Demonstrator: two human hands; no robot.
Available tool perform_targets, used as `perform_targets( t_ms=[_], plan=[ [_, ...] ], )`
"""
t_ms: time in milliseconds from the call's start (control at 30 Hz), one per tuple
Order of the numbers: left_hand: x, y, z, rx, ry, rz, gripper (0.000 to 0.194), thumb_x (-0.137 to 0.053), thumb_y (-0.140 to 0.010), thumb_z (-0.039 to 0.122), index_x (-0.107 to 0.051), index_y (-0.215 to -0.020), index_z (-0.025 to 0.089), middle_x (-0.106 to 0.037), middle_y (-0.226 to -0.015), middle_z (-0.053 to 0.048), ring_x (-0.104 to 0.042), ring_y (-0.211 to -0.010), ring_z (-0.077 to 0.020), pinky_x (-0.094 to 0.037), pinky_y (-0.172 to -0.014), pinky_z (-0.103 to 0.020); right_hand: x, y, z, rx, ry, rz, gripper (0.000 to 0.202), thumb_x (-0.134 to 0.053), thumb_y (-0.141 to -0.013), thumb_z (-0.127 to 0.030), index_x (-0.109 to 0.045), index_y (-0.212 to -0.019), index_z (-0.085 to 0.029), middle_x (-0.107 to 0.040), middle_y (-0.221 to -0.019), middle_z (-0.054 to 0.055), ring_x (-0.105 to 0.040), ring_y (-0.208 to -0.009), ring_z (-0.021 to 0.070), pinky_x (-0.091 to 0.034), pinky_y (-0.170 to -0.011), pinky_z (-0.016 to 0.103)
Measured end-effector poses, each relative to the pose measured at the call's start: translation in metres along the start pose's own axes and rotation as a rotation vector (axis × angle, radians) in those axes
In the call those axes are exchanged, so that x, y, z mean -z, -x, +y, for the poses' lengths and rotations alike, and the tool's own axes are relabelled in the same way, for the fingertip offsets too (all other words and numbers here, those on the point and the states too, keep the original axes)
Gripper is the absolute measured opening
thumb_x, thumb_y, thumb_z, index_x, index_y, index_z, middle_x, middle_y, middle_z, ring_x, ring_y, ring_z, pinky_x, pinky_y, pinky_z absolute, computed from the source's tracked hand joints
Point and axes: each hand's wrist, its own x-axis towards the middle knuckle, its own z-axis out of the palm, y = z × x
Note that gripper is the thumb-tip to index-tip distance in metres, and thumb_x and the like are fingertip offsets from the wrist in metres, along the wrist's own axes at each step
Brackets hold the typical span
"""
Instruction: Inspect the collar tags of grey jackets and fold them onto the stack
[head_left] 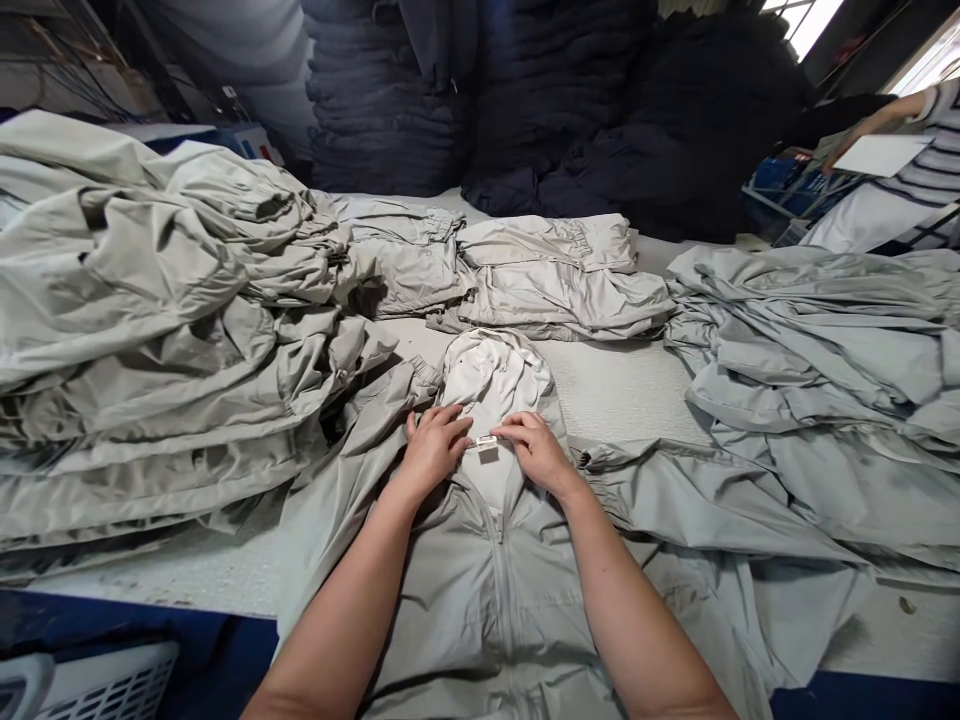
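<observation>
Under both hands, a pale grey-green jacket [457,610], spread with front up on the white table [619,385]. Right hand [541,458] with thumb and finger closed at the edge of a small white label [487,447], inside the neck. Left hand [435,452] on the other side of the neck, palm down, fingers lightly bent, with fingertips just beside the label; not possible to tell if pinching cloth or only resting. Just beyond the hands, the hood [499,372] with its light lining up; nearer than the hands, the zip [501,530], open at the top. To the left of the left hand, a high loose pile [165,290] of similar clothes; well to the right of the right hand, another pile [832,360]. Farther beyond both hands, folded clothes [555,280], and behind these, dark stacks [390,100]. At far right, beyond the right hand, a person [941,150] in a striped top, with a white sheet [885,155]. Low and left of the left hand, a white basket [124,688].
</observation>
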Motion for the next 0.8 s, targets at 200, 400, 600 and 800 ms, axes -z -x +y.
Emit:
perform_targets(
  t_ms=[200,400,600,800],
  plan=[
    [0.0006,-0.0004,-0.0013,0.010,0.039,-0.006,0.031,-0.076,-0.088,0.021,-0.079,-0.116,0.035,-0.066,-0.146,-0.007,-0.051,-0.139,-0.0389,-0.016,-0.123,-0.075,-0.0011,-0.0001,0.0025,-0.002,0.017,-0.037,0.059,-0.048,-0.079,0.010,-0.086,-0.098,-0.031,-0.068,-0.111,0.006,-0.059,-0.113,0.0221,-0.050,-0.105,0.041],
    [-0.0020,0.0007,-0.0010,-0.004,0.036,0.054,0.026,-0.079,-0.088,0.028,-0.080,-0.113,0.035,-0.069,-0.143,-0.008,-0.053,-0.136,-0.0388,-0.018,-0.123,-0.073,-0.0037,0.0003,0.0052,0.004,0.050,-0.061,0.058,-0.051,-0.077,0.010,-0.086,-0.095,-0.032,-0.068,-0.112,0.005,-0.058,-0.113,0.0224,-0.049,-0.107,0.043],
    [-0.0008,0.0018,0.0005,-0.013,-0.003,0.020,0.038,-0.088,-0.080,0.031,-0.079,-0.116,0.034,-0.066,-0.146,-0.010,-0.051,-0.138,-0.0415,-0.019,-0.123,-0.074,-0.0037,0.0005,0.0028,-0.012,0.053,-0.070,0.055,-0.051,-0.078,0.009,-0.086,-0.093,-0.031,-0.068,-0.113,0.006,-0.057,-0.114,0.0228,-0.048,-0.108,0.043],
    [-0.0002,0.0026,0.0021,-0.009,0.005,0.020,0.036,-0.088,-0.080,0.030,-0.079,-0.115,0.034,-0.067,-0.144,-0.010,-0.052,-0.136,-0.0400,-0.019,-0.123,-0.074,-0.0033,0.0004,0.0016,0.000,0.038,-0.036,0.056,-0.050,-0.080,0.009,-0.086,-0.097,-0.031,-0.069,-0.111,0.006,-0.059,-0.114,0.0224,-0.049,-0.107,0.043]
  ],
)
